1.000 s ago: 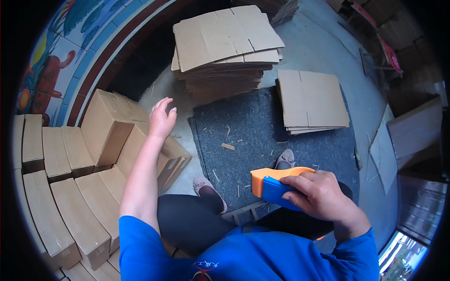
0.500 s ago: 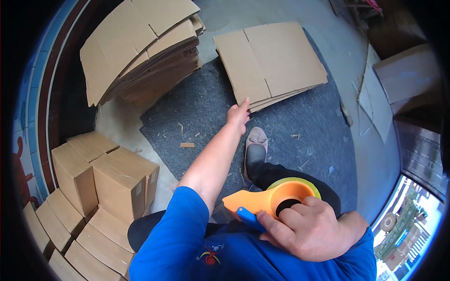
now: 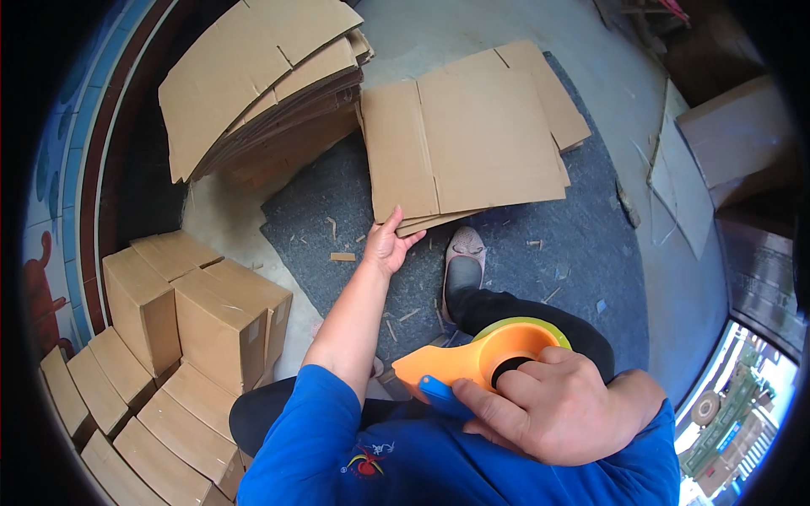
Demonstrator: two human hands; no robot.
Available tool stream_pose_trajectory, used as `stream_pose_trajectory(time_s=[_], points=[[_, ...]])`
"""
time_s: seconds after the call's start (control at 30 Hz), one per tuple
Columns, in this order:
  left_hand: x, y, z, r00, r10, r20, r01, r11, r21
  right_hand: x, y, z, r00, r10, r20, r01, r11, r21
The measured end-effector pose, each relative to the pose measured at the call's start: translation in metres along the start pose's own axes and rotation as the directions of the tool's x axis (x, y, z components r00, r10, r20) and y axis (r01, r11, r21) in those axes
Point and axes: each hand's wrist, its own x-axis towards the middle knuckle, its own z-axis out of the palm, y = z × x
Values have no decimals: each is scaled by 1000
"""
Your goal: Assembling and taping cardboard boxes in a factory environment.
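Observation:
My left hand (image 3: pixel 390 244) pinches the near left corner of a flattened cardboard box (image 3: pixel 481 139), thumb on top and fingers beneath. That flat box lies skewed over other flattened boxes (image 3: pixel 557 110), whose edges stick out at the right and underneath. In my right hand (image 3: pixel 557 405) is an orange tape dispenser (image 3: pixel 447 364) with a blue handle, held in front of my body. My fingers wrap around it near its black hub, and a yellow-green rim shows behind.
A tall stack of flattened cardboard (image 3: pixel 253 80) stands at the far left. Closed cardboard boxes (image 3: pixel 215 316) sit in rows at the near left. A dark mat (image 3: pixel 582 253) with cardboard scraps covers the floor around my shoe (image 3: pixel 466 253). Cardboard sheets (image 3: pixel 683 177) lean at the right.
My left hand has moved left and nearer, dragging the top flat box with it off the pile's alignment. The right hand with the tape dispenser has barely shifted.

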Motion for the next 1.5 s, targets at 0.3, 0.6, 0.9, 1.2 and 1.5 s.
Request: stream_pose_trajectory(time_s=[0.3,0.6,0.9,1.2,1.5], points=[[-165,-90,-113,967,-6,-255,-89,929,-359,3,-18,2,991,-110,72,109,994,13],[-161,-144,-150,959,-177,-223,86,928,-363,12,-37,11,997,-73,1,73,997,-21],[-134,-104,-114,897,329,-295,165,372,914,10,-26,16,962,241,-126,-225,966,131],[-110,27,-188,604,443,-662,617,265,741,18,-21,20,919,371,-134,-350,924,155],[-120,-41,-149,395,609,-688,489,495,719,31,-30,20,941,309,-141,-292,948,124]])
